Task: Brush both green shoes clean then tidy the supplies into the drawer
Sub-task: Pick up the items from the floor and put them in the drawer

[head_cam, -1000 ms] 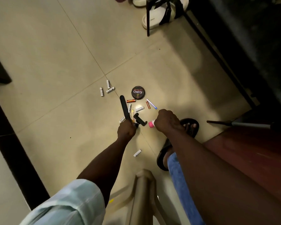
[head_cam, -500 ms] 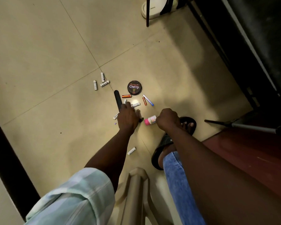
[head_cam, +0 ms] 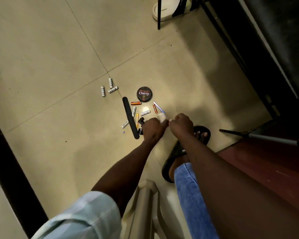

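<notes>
No green shoe and no drawer is in view. My left hand (head_cam: 153, 128) and my right hand (head_cam: 181, 125) meet low over the tiled floor, both with curled fingers around a small white bottle (head_cam: 162, 116). Only the bottle's white end shows between them; its cap is hidden. A round black "Cherry" polish tin (head_cam: 144, 94) lies just beyond the hands. A long black stick (head_cam: 130, 116) lies on the floor left of my left hand, untouched. Whether it carries bristles I cannot tell.
Several white batteries (head_cam: 110, 83), two orange batteries (head_cam: 135, 103), a blue-white pen (head_cam: 158, 107) and a yellow stick (head_cam: 137, 119) lie scattered round the tin. My foot in a black sandal (head_cam: 178, 150) is by the hands. A white slipper (head_cam: 169, 11), a metal rod (head_cam: 259, 135) and a beige plastic chair (head_cam: 143, 209) are nearby.
My left hand has let go of the long black stick and moved right to the small bottle that my right hand holds. The stick now lies on the floor.
</notes>
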